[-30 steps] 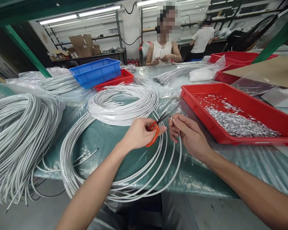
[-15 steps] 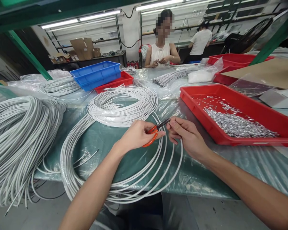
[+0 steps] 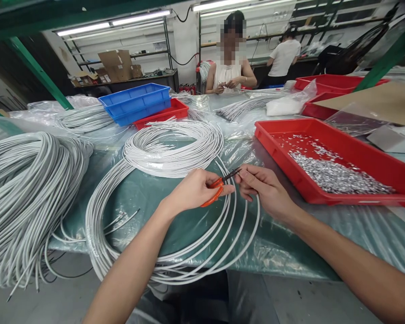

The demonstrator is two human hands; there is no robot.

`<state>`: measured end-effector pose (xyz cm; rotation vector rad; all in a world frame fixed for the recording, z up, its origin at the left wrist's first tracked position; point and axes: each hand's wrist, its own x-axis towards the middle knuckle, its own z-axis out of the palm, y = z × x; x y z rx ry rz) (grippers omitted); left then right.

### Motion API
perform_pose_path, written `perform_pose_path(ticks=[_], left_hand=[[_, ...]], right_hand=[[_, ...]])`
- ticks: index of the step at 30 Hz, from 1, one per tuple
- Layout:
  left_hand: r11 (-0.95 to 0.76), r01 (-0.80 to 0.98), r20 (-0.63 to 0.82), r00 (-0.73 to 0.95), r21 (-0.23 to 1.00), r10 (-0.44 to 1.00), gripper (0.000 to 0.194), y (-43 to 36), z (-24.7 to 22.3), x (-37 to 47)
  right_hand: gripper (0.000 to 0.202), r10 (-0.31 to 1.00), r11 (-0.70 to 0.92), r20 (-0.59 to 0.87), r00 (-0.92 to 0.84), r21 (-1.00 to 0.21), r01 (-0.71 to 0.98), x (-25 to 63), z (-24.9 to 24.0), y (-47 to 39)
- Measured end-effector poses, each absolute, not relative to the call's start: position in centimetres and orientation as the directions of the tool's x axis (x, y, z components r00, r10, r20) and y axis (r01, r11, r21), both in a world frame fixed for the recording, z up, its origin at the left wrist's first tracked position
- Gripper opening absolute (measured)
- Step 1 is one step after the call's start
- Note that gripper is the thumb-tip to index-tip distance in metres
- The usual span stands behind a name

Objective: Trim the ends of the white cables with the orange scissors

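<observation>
My left hand [image 3: 192, 189] is closed around the orange handles of a pair of scissors [image 3: 216, 192]. The dark blades point up and right, and their tips meet the fingertips of my right hand [image 3: 265, 184]. That hand pinches the end of a white cable [image 3: 257, 220], which loops down from the fingers; the very end is hidden between them. Below both hands lies a large loose coil of white cable [image 3: 97, 211]. A tighter coil of thinner white cable [image 3: 173, 168] rests just behind it, beyond my left hand.
A red tray [image 3: 307, 193] with many small shiny metal pieces stands right. Thick bundled cables [image 3: 27, 189] hang over the table edge at left. Blue trays [image 3: 135, 105] sit on a red one behind. Across the table a person [image 3: 231, 76] works with both hands.
The orange handles look slightly closer together. Both hands keep nearly the same place, with the blades still at my right fingertips. The person opposite has turned their head.
</observation>
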<state>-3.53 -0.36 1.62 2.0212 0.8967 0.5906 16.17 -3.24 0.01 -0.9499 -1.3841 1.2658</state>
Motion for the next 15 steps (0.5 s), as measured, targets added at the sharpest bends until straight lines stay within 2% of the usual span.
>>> perform_pose_path(ticks=[9,15], left_hand=[[-0.396,0.385,0.090,0.613,0.834,0.785,0.048,-0.20,1.04,-3.48],[-0.369,0.379,0.074,0.607,0.849,0.792,0.051,-0.18,1.05,-3.41]], right_hand=[[0.032,0.971,0.078,0.100,-0.217,-0.991,-0.110,16.37,0.14,-2.72],[0.028,0.975,0.167,0.177,-0.132,-0.983,-0.079,16.18,0.22,-2.72]])
